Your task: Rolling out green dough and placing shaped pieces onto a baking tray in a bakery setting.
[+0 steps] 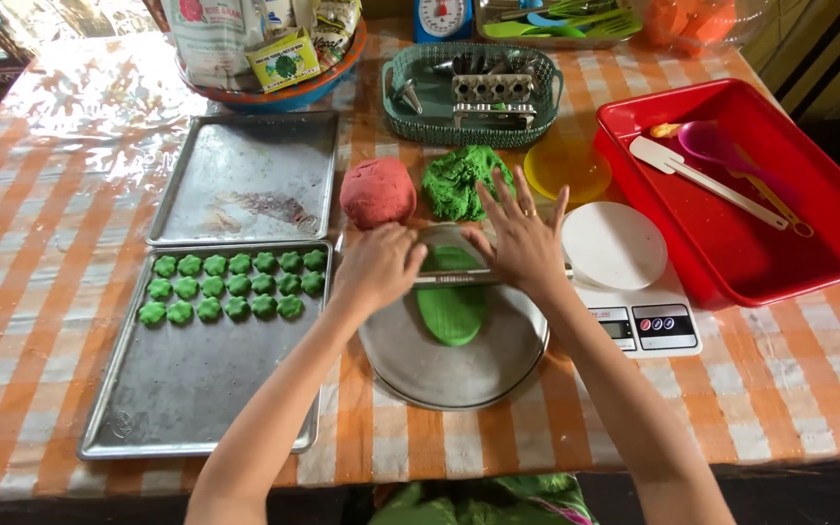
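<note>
A flattened strip of green dough (452, 303) lies on a round metal plate (459, 365) in front of me. A thin ribbed metal rolling pin (459, 278) rests across the dough. My left hand (376, 267) is curled over the pin's left end. My right hand (522, 238) presses flat on its right part, fingers spread. Behind the plate sit a red dough ball (378, 192) and a rough lump of green dough (461, 180). A baking tray (187, 389) at my left holds several small green flower-shaped dough pieces (235, 287).
A second metal tray (250, 175) lies behind the first. A white kitchen scale (634, 282) stands at the right, beside a red tray (751, 243) with a spatula and spoons. A green basket (473, 92) of metal tools, a yellow lid (566, 167) and a bowl of packets (264, 53) line the back.
</note>
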